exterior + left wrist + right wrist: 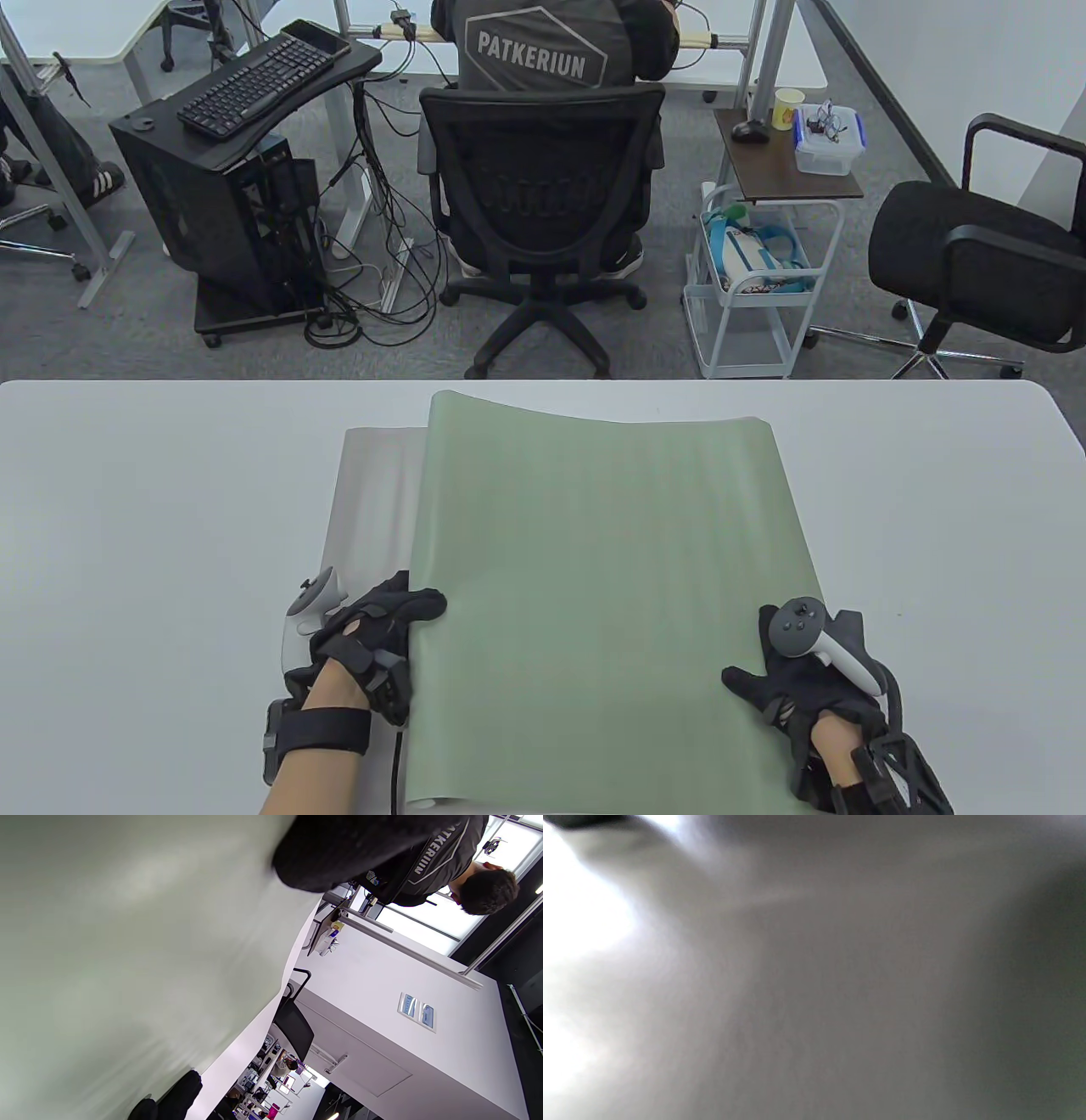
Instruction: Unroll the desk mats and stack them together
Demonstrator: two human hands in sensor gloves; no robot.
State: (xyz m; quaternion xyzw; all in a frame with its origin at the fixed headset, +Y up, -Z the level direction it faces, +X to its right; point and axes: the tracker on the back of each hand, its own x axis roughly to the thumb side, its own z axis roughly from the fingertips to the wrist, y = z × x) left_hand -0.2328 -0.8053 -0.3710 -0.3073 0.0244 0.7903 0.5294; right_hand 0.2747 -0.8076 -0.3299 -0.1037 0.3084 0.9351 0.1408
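Observation:
A pale green desk mat [594, 560] lies unrolled on the white table [127, 552], its far edge slightly curled. It lies on a light grey mat [373, 501], of which only a strip shows along the left. My left hand [399, 615] grips the green mat's left edge near the front, thumb on top. My right hand [764, 679] grips the right edge the same way. In the left wrist view the green mat [127, 963] fills the left side under a dark gloved finger [339, 853]. The right wrist view is a close grey blur.
Beyond the table's far edge a person sits in a black office chair [543, 195]. A computer cart [221, 212] stands at the back left, a white trolley [755, 272] and another black chair [976, 246] at the back right. White tabletop flanks the mats.

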